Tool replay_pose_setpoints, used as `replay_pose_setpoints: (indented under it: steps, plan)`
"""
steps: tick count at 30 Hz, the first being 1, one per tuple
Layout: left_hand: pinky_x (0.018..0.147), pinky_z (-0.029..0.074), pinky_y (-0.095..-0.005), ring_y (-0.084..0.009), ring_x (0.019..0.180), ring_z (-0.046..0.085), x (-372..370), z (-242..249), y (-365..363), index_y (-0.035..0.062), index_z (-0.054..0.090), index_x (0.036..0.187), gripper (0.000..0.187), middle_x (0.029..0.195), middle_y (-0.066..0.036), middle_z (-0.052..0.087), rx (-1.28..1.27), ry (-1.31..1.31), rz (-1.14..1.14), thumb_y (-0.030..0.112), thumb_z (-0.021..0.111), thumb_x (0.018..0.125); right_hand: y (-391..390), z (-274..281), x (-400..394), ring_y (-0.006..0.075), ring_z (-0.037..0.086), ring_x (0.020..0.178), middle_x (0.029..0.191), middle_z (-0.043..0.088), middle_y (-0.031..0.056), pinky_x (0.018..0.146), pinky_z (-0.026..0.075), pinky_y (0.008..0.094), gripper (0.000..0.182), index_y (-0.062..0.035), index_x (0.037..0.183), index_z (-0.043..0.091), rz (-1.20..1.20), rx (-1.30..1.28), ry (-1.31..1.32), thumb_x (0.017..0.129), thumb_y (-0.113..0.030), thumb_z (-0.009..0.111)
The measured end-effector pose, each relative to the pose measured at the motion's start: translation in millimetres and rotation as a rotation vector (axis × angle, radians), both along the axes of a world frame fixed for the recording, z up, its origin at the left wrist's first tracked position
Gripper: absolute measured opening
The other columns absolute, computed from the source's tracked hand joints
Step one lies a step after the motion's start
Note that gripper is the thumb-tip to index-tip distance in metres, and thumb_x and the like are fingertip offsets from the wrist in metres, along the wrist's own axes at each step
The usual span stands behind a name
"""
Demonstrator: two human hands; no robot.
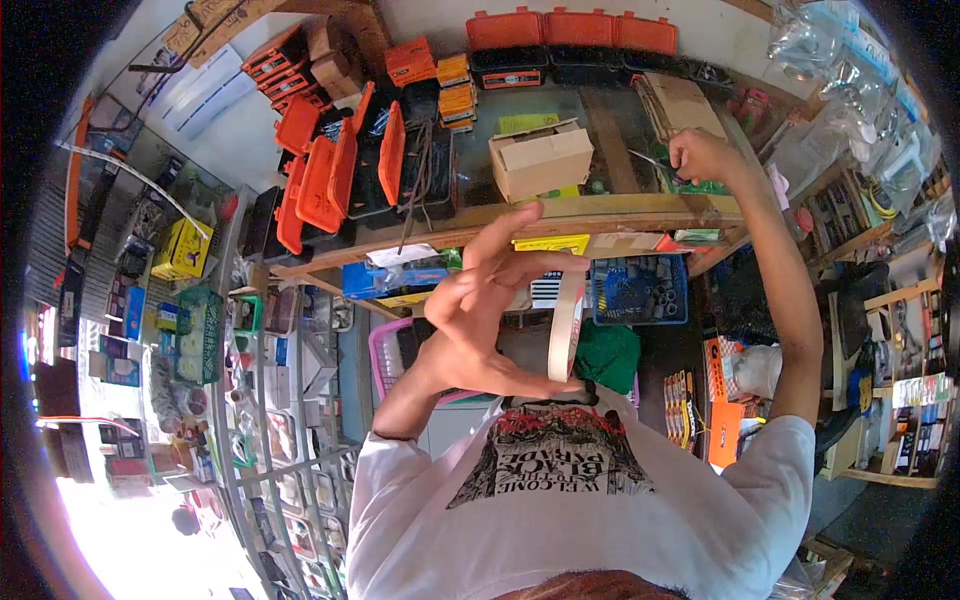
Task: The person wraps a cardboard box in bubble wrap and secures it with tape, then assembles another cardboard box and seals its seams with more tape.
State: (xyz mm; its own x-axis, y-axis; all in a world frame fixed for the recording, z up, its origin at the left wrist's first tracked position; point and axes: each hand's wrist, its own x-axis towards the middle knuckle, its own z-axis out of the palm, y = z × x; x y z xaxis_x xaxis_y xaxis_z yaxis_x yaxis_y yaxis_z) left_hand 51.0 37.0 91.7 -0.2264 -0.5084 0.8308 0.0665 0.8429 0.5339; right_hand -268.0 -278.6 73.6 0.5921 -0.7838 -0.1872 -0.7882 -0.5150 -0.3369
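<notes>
In front of my chest, my left hand [478, 315] grips a narrow roll of tape [564, 335] between thumb and fingers. The roll is cream-coloured and turned nearly edge-on. Farther out to the right, my right hand [702, 160] is closed over the wooden-edged glass counter [610, 212]. Out of its fingers a thin metal tool [652, 159] points left; a dark handle partly shows below the fist, and its exact kind is hidden. Between the hands, a small brown cardboard box [542, 165] stands on the counter. A flat cardboard piece [685, 105] lies just beyond my right hand.
Orange-lidded cases [335, 180] stand with their lids up on the counter's left. More orange-lidded cases [570, 35] line the back. Below the counter edge sits a blue basket [640, 318] of small parts. Stocked shelves [285, 400] rise at left; plastic packs [860, 90] hang at upper right.
</notes>
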Motion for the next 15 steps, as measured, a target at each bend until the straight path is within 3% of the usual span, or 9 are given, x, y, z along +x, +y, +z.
replay_pose_setpoints:
  steps: [5,8,11,13,15]
  plan:
    - [0.099,0.054,-0.0604,-0.0476,0.121,0.060,0.2,4.2,4.5,0.0430,0.001,0.155,0.137,0.160,-0.032,0.011,-0.104,0.005,0.119,0.012,0.097,0.063,17.2,6.8,14.0,0.0205,0.073,0.079,0.087,0.073,0.0108,0.067,0.055,0.0362,0.025,-0.0023,0.087,0.066,-0.003,-0.129,0.066,0.070,-0.008,0.084]
    - [0.100,0.054,-0.0612,-0.0447,0.121,0.062,-2.7,6.2,9.3,0.0463,-0.003,0.155,0.140,0.160,-0.032,0.007,-0.172,0.003,0.219,0.012,0.097,0.064,37.1,11.9,24.8,0.0185,0.070,0.084,0.090,0.073,0.0093,0.070,0.053,0.0344,0.024,-0.0042,0.095,0.069,-0.047,-0.270,-0.027,0.079,-0.016,0.082]
    - [0.105,0.048,-0.0597,-0.0450,0.131,0.053,-3.2,-1.6,-0.8,0.0368,-0.006,0.159,0.132,0.156,-0.035,0.021,-0.282,0.053,0.222,0.029,0.093,0.072,87.2,40.9,49.2,0.0169,0.067,0.077,0.087,0.072,0.0072,0.068,0.051,0.0331,0.024,-0.0077,0.105,0.072,0.025,-0.224,-0.470,0.088,-0.024,0.077]
    - [0.111,0.039,-0.0600,-0.0454,0.137,0.046,-5.6,-3.4,7.6,0.0310,-0.004,0.160,0.128,0.153,-0.037,0.028,-0.123,0.177,0.034,0.038,0.089,0.073,141.3,73.0,65.0,0.0134,0.066,0.082,0.096,0.073,0.0039,0.071,0.049,0.0297,0.022,-0.0052,0.110,0.073,0.034,-0.211,-0.600,0.092,-0.018,0.070]
    - [0.116,0.030,-0.0603,-0.0458,0.142,0.039,-8.2,-5.5,19.0,0.0252,-0.002,0.162,0.126,0.150,-0.038,0.035,0.039,0.300,-0.157,0.048,0.086,0.075,187.2,85.0,70.9,0.0158,0.066,0.079,0.095,0.073,0.0066,0.069,0.049,0.0309,0.028,-0.0031,0.110,0.073,0.181,-0.300,-0.859,0.090,-0.022,0.074]
